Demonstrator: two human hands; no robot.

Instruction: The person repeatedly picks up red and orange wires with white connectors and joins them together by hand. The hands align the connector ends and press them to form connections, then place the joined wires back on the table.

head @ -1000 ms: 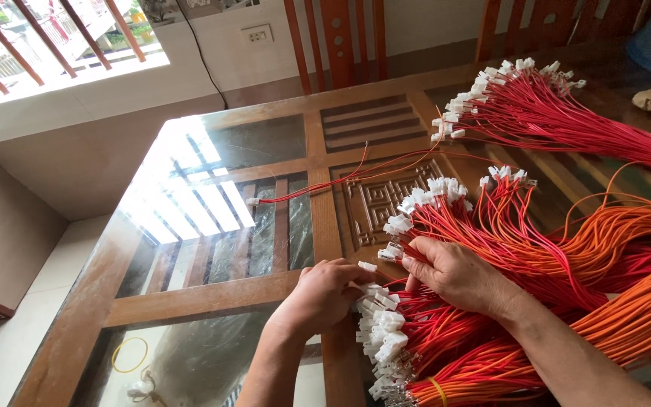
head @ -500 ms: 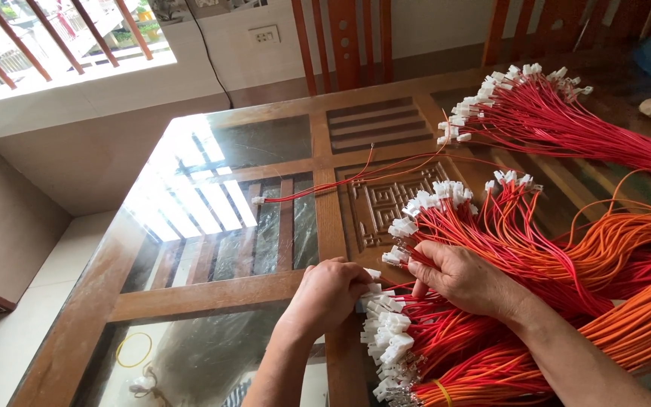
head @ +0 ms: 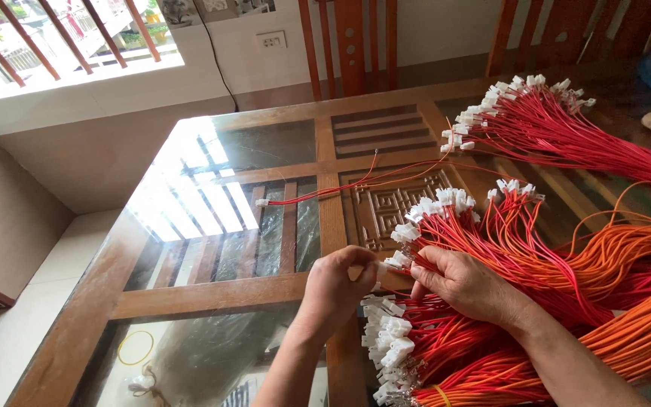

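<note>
Two hands meet at 6 o'clock: left hand (head: 338, 280) pinches a white connector (head: 380, 266), right hand (head: 467, 283) clamps red wires (head: 491, 234); pull gently, avoiding tangles.

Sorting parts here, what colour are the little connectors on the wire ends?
White connectors, clearest in the head view.

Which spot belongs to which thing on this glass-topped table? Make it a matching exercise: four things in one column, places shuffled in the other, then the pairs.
Things:
1. single red wire with white connector
2. yellow rubber band
3. bundle of red wires
4. white connectors

Places:
A. far right of the table
B. alone near the table's middle
C. below the glass, near left
D. just under the two hands, left hand and right hand

Pairs: 1-B, 2-C, 3-A, 4-D
</note>
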